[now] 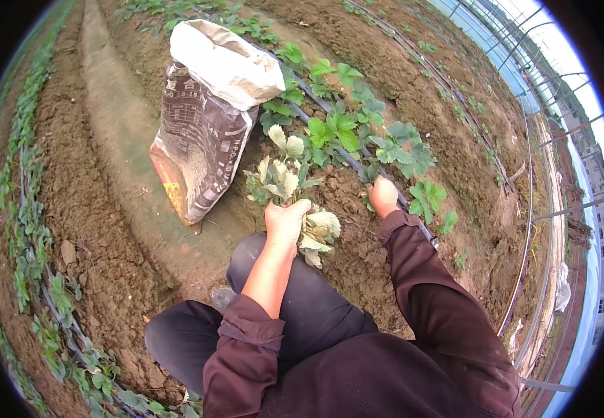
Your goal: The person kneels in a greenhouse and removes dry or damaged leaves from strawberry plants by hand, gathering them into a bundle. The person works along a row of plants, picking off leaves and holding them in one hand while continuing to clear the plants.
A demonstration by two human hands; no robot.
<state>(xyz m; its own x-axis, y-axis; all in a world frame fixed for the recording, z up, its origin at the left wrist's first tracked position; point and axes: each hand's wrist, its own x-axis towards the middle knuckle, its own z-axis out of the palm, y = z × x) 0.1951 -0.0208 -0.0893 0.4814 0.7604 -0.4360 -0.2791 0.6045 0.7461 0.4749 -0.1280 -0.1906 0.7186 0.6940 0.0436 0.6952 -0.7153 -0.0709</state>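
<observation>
A bunch of strawberry plant leaves [320,230], many showing pale undersides, is gripped in my left hand [284,222] above my knee. My right hand [383,194] is down among the strawberry plants [333,130] in the bed, beside the dark drip irrigation hose [351,159]. Its fingers are bent at a small leafy part; whether they have closed on a stem is hidden. Beyond my left hand stands a woven fertilizer sack [202,125], its white rim rolled down and its mouth open.
A trodden furrow [119,130] runs left of the sack. Another row of strawberry plants [35,245] with a hose lies at the far left. Rough soil ridges [92,271] flank the furrow. Metal greenhouse hoops [568,209] and blue plastic film [592,271] border the right side.
</observation>
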